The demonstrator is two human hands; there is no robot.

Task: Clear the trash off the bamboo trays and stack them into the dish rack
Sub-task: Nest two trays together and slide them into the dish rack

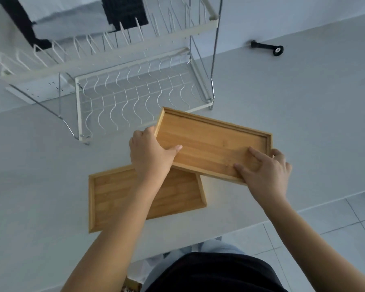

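I hold a bare bamboo tray [211, 140] lifted above the counter, just in front of the white wire dish rack [122, 102]. My left hand [150, 153] grips its left short edge, thumb on the tray floor. My right hand [266, 171] grips its near right corner, fingers spread on the inside. A second bamboo tray [112, 199] lies flat on the counter below, partly hidden by my left forearm. No trash shows on either tray. The rack's lower tier holds nothing.
The two-tier rack stands on a pale grey counter [303, 123] against the wall. A black handled tool [267, 47] lies at the back right. Dark and light cloths [122, 13] hang behind the rack's upper tier. The counter edge and floor tiles [346, 239] are at lower right.
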